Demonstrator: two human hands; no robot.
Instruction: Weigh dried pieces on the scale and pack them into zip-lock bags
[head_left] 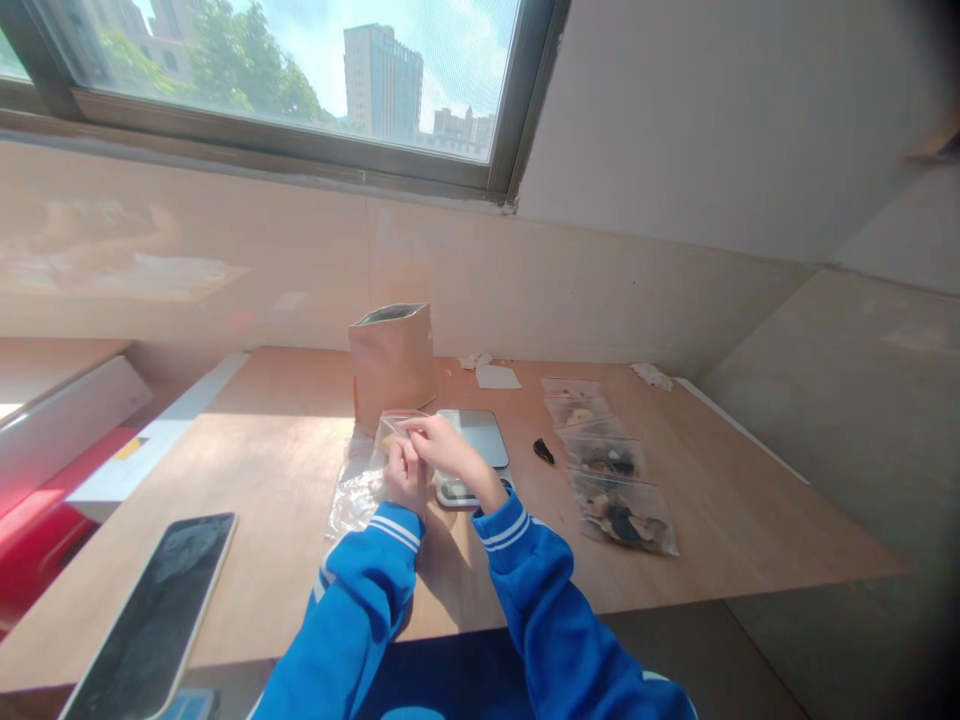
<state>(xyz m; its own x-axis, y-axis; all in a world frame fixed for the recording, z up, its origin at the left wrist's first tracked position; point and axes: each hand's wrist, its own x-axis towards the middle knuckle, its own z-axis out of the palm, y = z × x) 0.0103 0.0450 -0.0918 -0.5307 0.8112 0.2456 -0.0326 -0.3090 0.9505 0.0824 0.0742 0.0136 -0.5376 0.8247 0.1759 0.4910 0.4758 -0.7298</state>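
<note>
While gripping the clear bag [381, 445] at its side with the left hand [406, 478], reaches its top edge with the right hand [437, 443]; cannot tell whether pinching. Already has filled bags [609, 460] laid out well right of the right hand; apparently not yet done with this one, just beyond the left hand.

Right of the digital scale [484, 432], a hand could pass over bare tabletop [534, 510], with a dark dried piece [544, 452] midway before the zip bags [619, 510]. Left of the scale, the left hand [406, 478] and a clear zip bag [381, 445] block the way; far-left of it, a kraft pouch [391, 360] stands tall. The right hand [442, 445] overhangs the scale's left part.
</note>
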